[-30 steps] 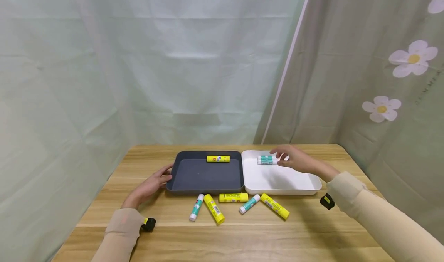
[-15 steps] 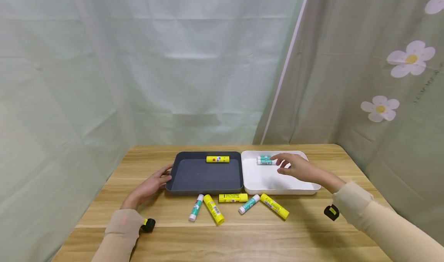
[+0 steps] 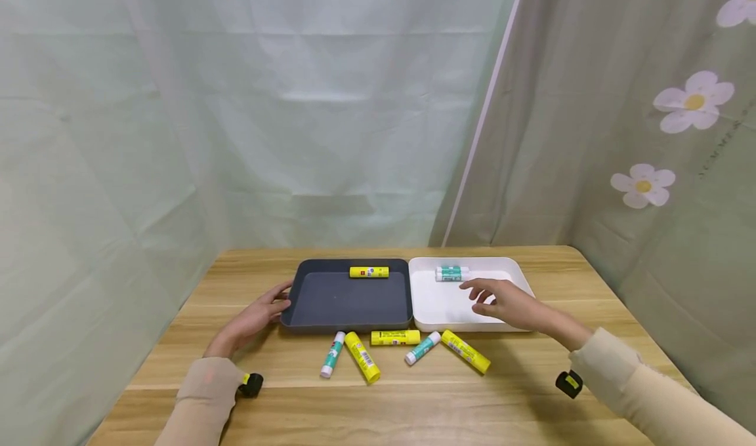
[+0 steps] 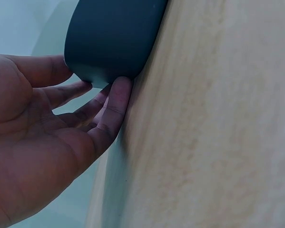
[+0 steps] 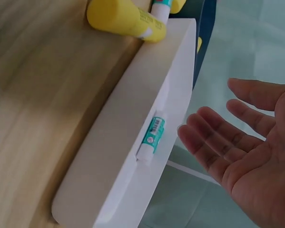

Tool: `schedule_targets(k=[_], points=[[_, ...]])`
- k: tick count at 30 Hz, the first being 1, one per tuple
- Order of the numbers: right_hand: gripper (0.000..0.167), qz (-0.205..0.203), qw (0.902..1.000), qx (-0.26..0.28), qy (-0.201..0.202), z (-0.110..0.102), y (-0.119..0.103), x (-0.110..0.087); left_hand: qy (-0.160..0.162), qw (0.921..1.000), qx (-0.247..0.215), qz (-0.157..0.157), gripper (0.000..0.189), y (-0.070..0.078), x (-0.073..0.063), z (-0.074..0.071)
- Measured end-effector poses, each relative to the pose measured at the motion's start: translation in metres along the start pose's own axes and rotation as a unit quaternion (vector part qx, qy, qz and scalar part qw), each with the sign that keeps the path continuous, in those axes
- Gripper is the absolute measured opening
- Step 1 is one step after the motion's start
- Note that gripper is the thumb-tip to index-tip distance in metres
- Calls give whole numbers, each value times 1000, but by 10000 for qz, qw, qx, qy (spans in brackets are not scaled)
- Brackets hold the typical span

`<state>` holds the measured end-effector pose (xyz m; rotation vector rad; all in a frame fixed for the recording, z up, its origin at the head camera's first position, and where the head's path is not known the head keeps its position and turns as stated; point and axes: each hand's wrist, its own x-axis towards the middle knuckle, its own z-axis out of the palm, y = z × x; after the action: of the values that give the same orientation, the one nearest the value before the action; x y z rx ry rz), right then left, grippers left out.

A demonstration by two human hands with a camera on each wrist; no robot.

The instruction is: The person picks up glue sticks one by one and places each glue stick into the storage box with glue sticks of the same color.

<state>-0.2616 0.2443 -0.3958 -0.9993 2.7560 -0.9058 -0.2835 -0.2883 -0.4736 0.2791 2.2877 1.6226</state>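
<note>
My left hand (image 3: 261,316) rests at the left end of a dark grey tray (image 3: 348,328); in the left wrist view its fingertips (image 4: 121,88) touch the tray's outer wall. One yellow glue stick (image 3: 369,272) lies inside near the back. Over the front right of a white tray (image 3: 431,311) hovers my right hand (image 3: 508,303), fingers loosely bent and holding nothing. Two teal-and-white glue sticks (image 3: 451,273) lie side by side at that tray's back, beyond the right fingertips. The right wrist view shows a teal label (image 5: 152,133) on one of them, apart from the hand.
Along the trays' front, several glue sticks lie on the wooden table (image 3: 307,406): yellow ones (image 3: 362,357) (image 3: 396,338) (image 3: 465,352) and teal-and-white ones (image 3: 333,354) (image 3: 422,348). The trays stand side by side. Curtains (image 3: 354,138) hang behind the table.
My right hand has drawn back from the teal-and-white glue sticks, toward the front of the white tray, leaving them lying there. The left hand has stayed at the grey tray.
</note>
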Motion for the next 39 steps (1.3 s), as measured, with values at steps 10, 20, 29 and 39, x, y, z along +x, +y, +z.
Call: schedule_targets(k=[10, 20, 29, 39], points=[[34, 3, 9999, 83, 125, 11, -10, -14, -25, 10000, -33, 18, 62, -2, -1, -1], [34, 204, 9995, 245, 74, 24, -12, -26, -10, 10000, -15, -20, 62, -4, 1, -1], [34, 338, 9980, 519, -105, 33, -12, -33, -61, 10000, -18, 51, 62, -3, 1, -1], [31, 412, 9971, 639, -95, 45, -8, -38, -101, 9998, 124, 98, 62, -4, 2, -3]])
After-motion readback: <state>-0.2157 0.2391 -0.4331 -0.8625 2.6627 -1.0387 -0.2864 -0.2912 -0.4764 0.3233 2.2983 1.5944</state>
